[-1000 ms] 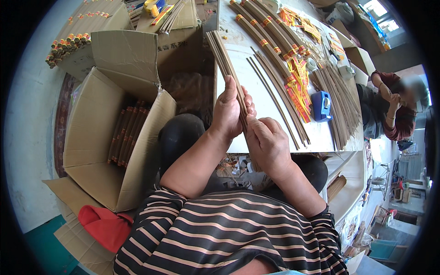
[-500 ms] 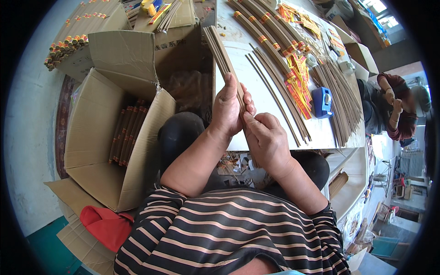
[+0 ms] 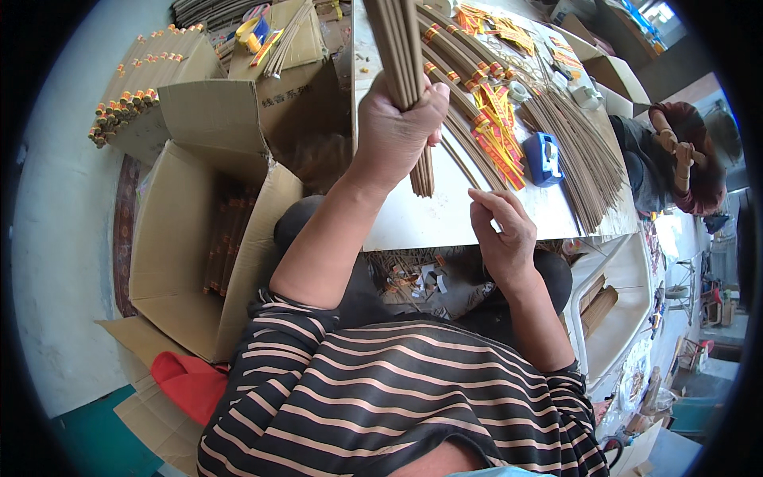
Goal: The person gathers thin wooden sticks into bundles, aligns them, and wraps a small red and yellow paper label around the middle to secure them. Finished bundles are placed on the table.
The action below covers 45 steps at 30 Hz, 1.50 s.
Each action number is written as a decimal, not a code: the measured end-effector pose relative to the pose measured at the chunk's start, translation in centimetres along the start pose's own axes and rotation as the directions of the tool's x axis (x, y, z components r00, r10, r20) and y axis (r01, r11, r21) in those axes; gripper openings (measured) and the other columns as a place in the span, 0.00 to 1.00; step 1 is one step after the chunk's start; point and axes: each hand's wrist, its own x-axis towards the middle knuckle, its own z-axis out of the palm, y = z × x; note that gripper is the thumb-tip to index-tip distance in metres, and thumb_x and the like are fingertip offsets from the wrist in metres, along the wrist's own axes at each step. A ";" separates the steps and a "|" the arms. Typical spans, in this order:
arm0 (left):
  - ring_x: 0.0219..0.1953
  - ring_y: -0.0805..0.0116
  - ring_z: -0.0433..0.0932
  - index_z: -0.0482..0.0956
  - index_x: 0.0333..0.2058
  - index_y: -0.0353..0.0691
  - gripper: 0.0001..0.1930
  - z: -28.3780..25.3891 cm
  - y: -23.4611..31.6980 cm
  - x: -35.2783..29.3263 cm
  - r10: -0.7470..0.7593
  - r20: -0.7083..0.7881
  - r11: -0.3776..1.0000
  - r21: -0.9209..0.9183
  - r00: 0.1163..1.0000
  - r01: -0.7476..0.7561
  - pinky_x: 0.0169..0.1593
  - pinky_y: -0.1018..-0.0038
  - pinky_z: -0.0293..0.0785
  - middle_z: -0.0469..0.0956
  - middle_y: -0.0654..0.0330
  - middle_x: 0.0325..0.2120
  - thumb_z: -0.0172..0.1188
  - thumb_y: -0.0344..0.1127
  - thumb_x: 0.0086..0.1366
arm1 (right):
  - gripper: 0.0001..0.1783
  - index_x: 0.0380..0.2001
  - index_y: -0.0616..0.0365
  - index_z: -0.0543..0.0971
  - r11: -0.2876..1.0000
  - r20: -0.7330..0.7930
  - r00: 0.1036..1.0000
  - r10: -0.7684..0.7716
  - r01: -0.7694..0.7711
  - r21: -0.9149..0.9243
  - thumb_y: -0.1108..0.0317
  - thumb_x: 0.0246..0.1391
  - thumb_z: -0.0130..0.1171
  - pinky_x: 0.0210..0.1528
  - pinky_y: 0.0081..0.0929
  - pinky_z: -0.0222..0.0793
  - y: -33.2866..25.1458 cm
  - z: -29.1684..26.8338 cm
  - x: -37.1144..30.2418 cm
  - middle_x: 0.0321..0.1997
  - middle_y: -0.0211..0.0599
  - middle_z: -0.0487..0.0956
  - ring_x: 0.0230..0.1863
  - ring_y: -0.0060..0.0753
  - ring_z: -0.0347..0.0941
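My left hand (image 3: pixel 395 131) is closed round the middle of a bundle of brown incense sticks (image 3: pixel 397 48), held raised above the white table. The bundle's lower end (image 3: pixel 423 181) sticks out below my fist. My right hand (image 3: pixel 506 234) is at the table's front edge with nothing visible in it, index finger stretched out and thumb apart. Ahead of it, a few loose sticks (image 3: pixel 462 161) lie on the table, partly hidden by my left hand. Red and yellow paper bands (image 3: pixel 499 137) are heaped just beyond, beside a blue tape dispenser (image 3: pixel 544 159).
Banded incense bundles (image 3: pixel 453 49) lie at the table's far side, and a big pile of loose sticks (image 3: pixel 580 155) is on the right. An open cardboard box (image 3: pixel 179 246) with banded bundles stands left. More bundles (image 3: pixel 143 79) are stacked behind it. A person (image 3: pixel 687 159) sits at right.
My left hand has lifted the incense bundle up and away from me. My right hand has let go of it and moved right, its index finger now extended.
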 end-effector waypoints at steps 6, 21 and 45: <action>0.19 0.81 0.65 0.64 0.21 0.39 0.11 -0.9 -7.5 -1.6 -0.010 -0.049 0.915 0.403 0.999 0.029 0.27 0.79 0.68 0.66 0.68 0.15 0.60 0.28 0.54 | 0.11 0.37 0.64 0.78 0.998 -0.035 0.997 0.065 -0.065 0.006 0.82 0.47 0.57 0.30 0.19 0.70 1.7 -1.5 -2.0 0.28 0.39 0.75 0.28 0.26 0.74; 0.14 0.81 0.66 0.65 0.26 0.41 0.07 4.6 -1.8 -4.1 -0.154 0.125 0.965 -0.194 0.980 0.177 0.19 0.82 0.67 0.65 0.68 0.14 0.55 0.26 0.60 | 0.25 0.42 0.64 0.69 0.870 0.361 0.917 0.172 -0.313 0.381 0.68 0.40 0.64 0.43 0.25 0.66 -0.2 -1.5 2.2 0.37 0.38 0.74 0.39 0.27 0.71; 0.11 0.78 0.63 0.66 0.27 0.42 0.08 8.3 8.2 -1.2 0.114 0.138 0.993 -0.003 0.984 -0.114 0.15 0.82 0.61 0.64 0.67 0.12 0.58 0.28 0.59 | 0.14 0.29 0.59 0.70 0.906 0.250 0.953 0.170 -0.251 0.341 0.60 0.51 0.60 0.31 0.27 0.66 2.0 2.2 0.4 0.20 0.38 0.70 0.24 0.28 0.65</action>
